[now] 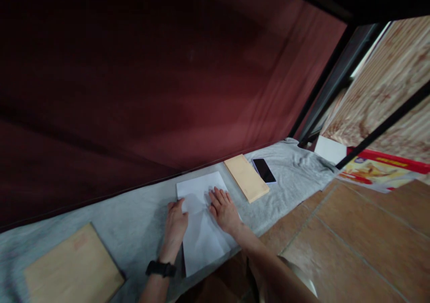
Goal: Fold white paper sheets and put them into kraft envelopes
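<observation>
A white sheet of paper [201,236] lies on a grey cloth [134,218] that covers a table. My left hand [175,224], with a black watch at the wrist, rests on the sheet's left edge, fingers together. My right hand [224,210] lies flat on the sheet's upper right part, fingers spread a little. Neither hand grips anything; both press on the paper.
A stack of tan envelopes [247,178] lies right of the sheet, with a black phone [264,170] beside it. A large tan envelope [74,267] sits at the near left. A dark red curtain [151,79] hangs behind the table. Tiled floor [352,236] is at the right.
</observation>
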`<state>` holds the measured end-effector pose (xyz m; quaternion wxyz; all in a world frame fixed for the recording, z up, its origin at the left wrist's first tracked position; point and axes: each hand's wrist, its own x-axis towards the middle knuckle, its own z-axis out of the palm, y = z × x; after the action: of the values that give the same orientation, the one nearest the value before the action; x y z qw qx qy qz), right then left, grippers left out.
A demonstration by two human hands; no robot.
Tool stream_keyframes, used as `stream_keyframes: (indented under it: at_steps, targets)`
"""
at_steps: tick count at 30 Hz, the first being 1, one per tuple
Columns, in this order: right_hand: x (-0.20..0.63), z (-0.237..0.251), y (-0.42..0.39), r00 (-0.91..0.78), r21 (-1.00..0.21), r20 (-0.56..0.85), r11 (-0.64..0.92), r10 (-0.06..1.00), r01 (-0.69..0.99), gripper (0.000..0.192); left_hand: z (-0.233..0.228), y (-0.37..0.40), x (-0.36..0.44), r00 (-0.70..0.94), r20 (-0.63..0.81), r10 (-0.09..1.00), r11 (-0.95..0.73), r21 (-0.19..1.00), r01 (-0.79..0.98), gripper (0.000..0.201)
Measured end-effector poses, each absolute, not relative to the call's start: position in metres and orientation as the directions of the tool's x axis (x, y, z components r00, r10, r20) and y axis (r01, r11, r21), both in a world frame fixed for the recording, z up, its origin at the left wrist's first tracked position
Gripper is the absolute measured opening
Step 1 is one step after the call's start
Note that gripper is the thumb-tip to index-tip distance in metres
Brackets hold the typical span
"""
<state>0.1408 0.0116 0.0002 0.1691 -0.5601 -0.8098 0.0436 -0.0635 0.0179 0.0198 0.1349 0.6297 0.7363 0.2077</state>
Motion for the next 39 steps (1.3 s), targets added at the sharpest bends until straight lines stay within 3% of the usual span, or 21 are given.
stream_keyframes:
  at_steps: [8, 13, 18, 21, 31, 39]
  targets:
    - [0.142, -0.008, 0.011, -0.349, -0.244, 0.230, 0.401, 0.908, 0.883, 0.051, 0.021, 0.017, -0.065, -0.143, 0.002, 0.990, 0.129, 0.418, 0.899, 0.051]
    - [0.142, -0.011, 0.010, -0.348, -0.240, 0.240, 0.403, 0.906, 0.883, 0.051, 0.028, 0.000, -0.038, -0.181, 0.192, 0.965, 0.123, 0.278, 0.953, 0.049]
    - [0.143, -0.008, 0.008, -0.364, -0.215, 0.173, 0.395, 0.915, 0.893, 0.054, 0.009, -0.011, -0.001, 0.109, 0.185, 0.977, -0.155, 0.251, 0.956, 0.052]
    - [0.143, -0.004, 0.008, -0.373, -0.198, 0.116, 0.390, 0.921, 0.899, 0.054, -0.008, -0.012, 0.005, 0.133, 0.177, 0.975, -0.170, 0.208, 0.963, 0.052]
    - [0.140, -0.002, 0.011, -0.343, -0.159, 0.043, 0.346, 0.938, 0.925, 0.055, -0.024, -0.011, -0.006, 0.255, 0.410, 0.876, -0.299, 0.045, 0.953, 0.050]
    - [0.140, 0.003, 0.009, -0.337, -0.185, 0.038, 0.338, 0.941, 0.923, 0.055, -0.017, -0.008, -0.007, 0.272, 0.317, 0.909, -0.305, 0.059, 0.950, 0.051]
